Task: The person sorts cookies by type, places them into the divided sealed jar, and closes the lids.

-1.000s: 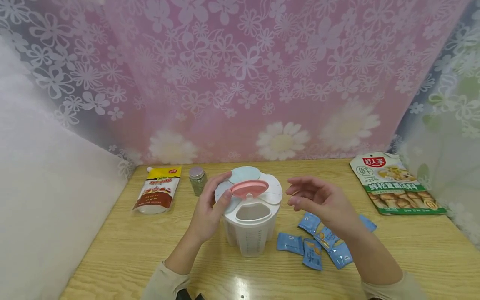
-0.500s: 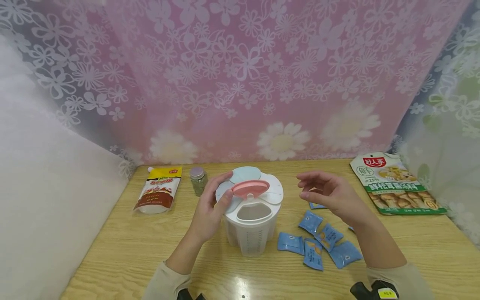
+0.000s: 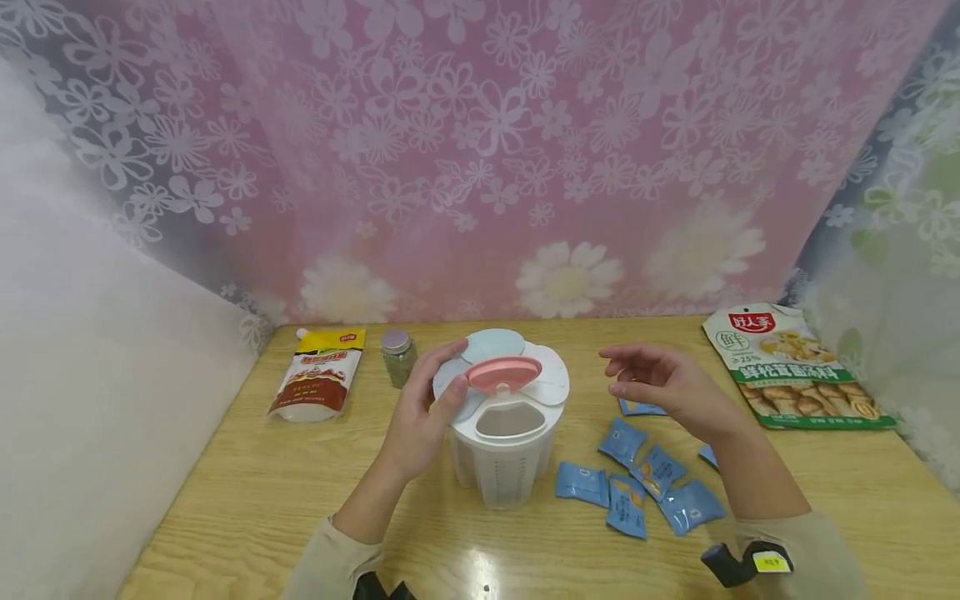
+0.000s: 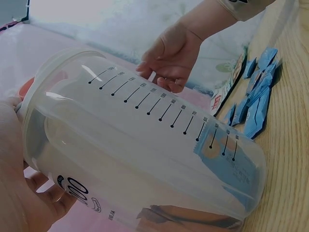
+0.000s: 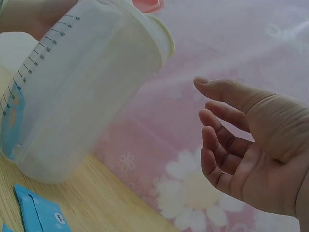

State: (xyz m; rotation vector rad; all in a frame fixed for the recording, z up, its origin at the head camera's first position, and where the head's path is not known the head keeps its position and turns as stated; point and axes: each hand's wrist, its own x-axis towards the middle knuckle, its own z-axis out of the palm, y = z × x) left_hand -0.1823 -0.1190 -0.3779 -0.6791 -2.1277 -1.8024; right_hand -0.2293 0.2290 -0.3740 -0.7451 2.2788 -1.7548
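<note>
The tub (image 3: 504, 475) stood on the bench (image 3: 300, 483), pink flap (image 3: 504, 374) raised. The left hand (image 3: 422, 417) gripped its lid (image 3: 551, 383); the right hand (image 3: 667, 387) hung empty, fingers loosely bent. Through cloudy plastic, a blue packet (image 4: 229, 164) seemed already inside, perhaps with something brown (image 4: 186, 218); several other packets (image 3: 626, 506) remained outside.

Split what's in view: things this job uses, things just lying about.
Seemingly in use:
container, held by the left hand
blue sachets, one showing through the container

Apparently just lying about:
yellow-topped pouch
small jar
mushroom packet
</note>
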